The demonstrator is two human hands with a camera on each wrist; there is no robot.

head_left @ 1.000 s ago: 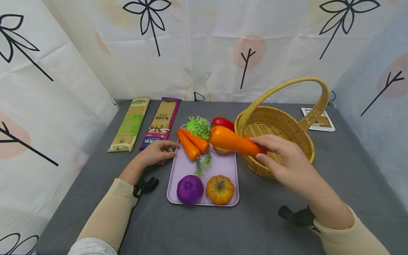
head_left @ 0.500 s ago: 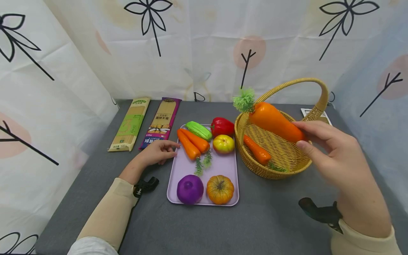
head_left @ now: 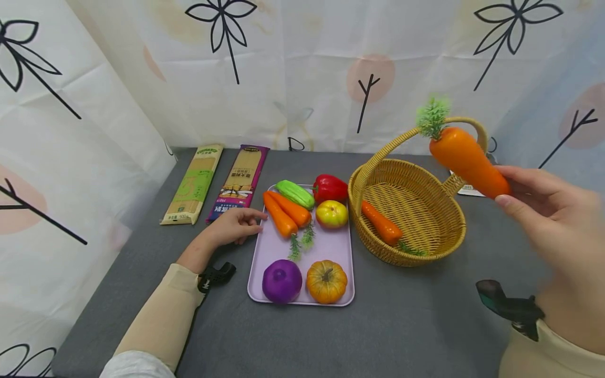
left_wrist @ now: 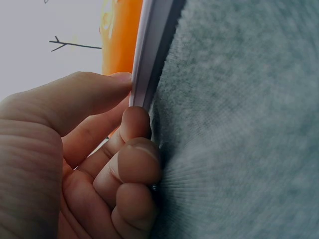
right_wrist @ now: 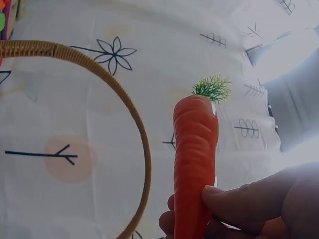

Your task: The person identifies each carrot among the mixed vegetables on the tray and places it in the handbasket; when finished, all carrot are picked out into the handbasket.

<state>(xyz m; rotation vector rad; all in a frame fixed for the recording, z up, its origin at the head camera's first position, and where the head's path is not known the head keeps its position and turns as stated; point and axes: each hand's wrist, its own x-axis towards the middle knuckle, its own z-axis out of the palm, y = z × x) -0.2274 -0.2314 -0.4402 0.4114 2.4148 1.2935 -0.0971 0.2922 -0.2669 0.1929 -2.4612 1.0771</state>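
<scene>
My right hand [head_left: 562, 220] pinches a large orange carrot [head_left: 468, 160] by its narrow end, thumb on one side and fingers on the other. The carrot is held in the air at the basket's right, its green leafy top pointing up and left. In the right wrist view the carrot [right_wrist: 194, 159] stands almost upright. A wicker basket [head_left: 420, 202] has another carrot [head_left: 382, 223] lying inside. At the left edge of a lilac tray [head_left: 326, 244], my left hand [head_left: 233, 227] pinches the rim; the left wrist view shows the thumb against the tray rim [left_wrist: 144, 55] and the fingers curled below.
On the tray lie two small carrots [head_left: 282, 215], a green cucumber [head_left: 295, 194], a red bell pepper [head_left: 329, 188], a yellow fruit [head_left: 332, 214], a purple round vegetable [head_left: 281, 281] and a small pumpkin [head_left: 326, 282]. Two noodle packs [head_left: 194, 184] lie left. A white packet [head_left: 470, 191] sits behind the basket.
My right hand has carried the large carrot rightward and up, from over the tray, across the basket, to its right side. My left hand has stayed at the tray's edge.
</scene>
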